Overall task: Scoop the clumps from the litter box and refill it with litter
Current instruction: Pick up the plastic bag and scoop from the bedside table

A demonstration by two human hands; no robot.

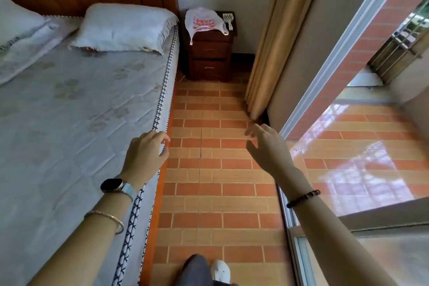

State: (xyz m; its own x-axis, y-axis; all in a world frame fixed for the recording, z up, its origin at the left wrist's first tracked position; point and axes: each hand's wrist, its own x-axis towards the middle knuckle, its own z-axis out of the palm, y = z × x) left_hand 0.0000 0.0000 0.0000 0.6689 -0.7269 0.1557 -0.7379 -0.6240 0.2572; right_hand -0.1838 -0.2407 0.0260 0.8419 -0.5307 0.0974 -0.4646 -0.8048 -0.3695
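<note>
A: Where is the litter box to be found?

B: No litter box is seen anywhere in the frame. What is shown is a white slotted plastic litter scoop (pixel 227 20), laid on top of the dark brown wooden nightstand (pixel 210 58) at the upper centre, just beside a crumpled white plastic bag with red print (pixel 204 22) that hangs partly over the nightstand's front edge.

A: And what is held in the hands?

B: Nothing. The left hand (pixel 145 154) is raised at centre left over the edge of the pale patterned mattress (pixel 69 109), its fingers loosely curled around nothing. The right hand (pixel 267 146) is raised at centre right, fingers spread and relaxed, above the orange brick-patterned tiled floor (pixel 216 193).

A: What is contained in the bag and the drawers?

B: The bag looks slack and nearly flat, so little or nothing is judged to be inside; its contents cannot be made out. Both nightstand drawers are shut, and what is kept in them is hidden.

A: What could go wrong from here?

B: The scoop could be knocked off the narrow top if the bag is pulled carelessly, since the two lie so close together. The thin bag could also be torn by heavy clumps. No supply of fresh litter is visible, so the refill may be delayed.
</note>
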